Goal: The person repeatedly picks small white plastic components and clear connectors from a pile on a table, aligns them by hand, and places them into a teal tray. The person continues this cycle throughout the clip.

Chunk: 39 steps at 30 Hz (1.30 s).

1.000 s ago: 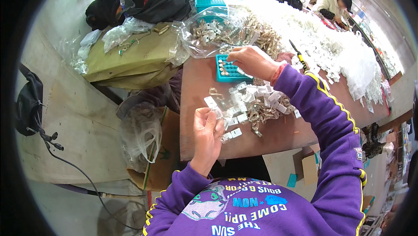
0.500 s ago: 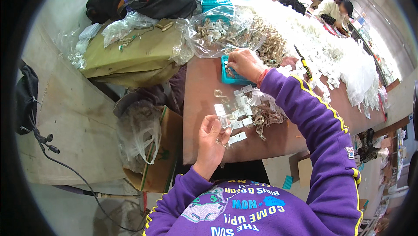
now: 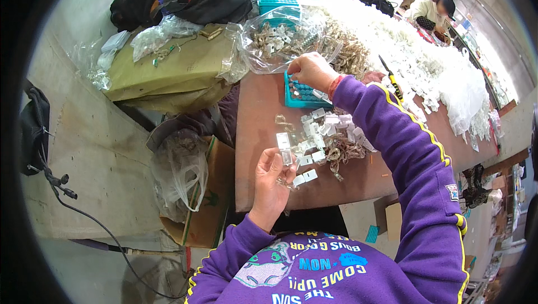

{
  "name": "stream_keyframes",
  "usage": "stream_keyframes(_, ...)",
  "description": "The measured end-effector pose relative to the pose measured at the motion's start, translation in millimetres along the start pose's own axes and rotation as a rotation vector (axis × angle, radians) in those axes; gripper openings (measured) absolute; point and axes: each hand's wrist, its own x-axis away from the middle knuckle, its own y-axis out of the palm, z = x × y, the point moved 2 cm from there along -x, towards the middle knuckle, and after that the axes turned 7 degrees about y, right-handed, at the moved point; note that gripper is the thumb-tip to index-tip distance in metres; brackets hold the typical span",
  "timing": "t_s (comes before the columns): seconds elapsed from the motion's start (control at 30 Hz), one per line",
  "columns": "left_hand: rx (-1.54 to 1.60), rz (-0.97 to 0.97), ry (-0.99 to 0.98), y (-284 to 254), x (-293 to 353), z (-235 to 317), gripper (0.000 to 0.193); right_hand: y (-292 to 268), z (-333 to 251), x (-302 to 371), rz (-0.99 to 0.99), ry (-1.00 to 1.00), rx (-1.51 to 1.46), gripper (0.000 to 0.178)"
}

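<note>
My left hand is closed on a small plastic case, white above and clear below, held upright near the table's front left. Thin clear strands hang by its fingers. My right hand reaches over the turquoise tray, thumb and fingertips pinched together at its far left corner. What the pinch holds, if anything, is too small to make out. Rows of small round pieces lie in the tray. Between my hands spreads a heap of similar white and clear cases, with beige looped cords among them.
Beyond the tray lie a clear plastic bag of parts and stacked turquoise trays. A large white pile covers the table's right; a pointed yellow-and-black-handled tool lies before it. A cardboard box stands left. Another person sits far right.
My right hand has lifted and shifted toward the tray's far left corner, uncovering more round pieces. My left hand and its case have hardly moved.
</note>
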Motion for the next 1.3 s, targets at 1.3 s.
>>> stream_keyframes(1.3, -0.054, -0.031, 0.027, 2.9, -1.7, -0.5, 0.007, -32.5, -115.6, 169.1, 0.089, -0.187, -0.285, 0.013)
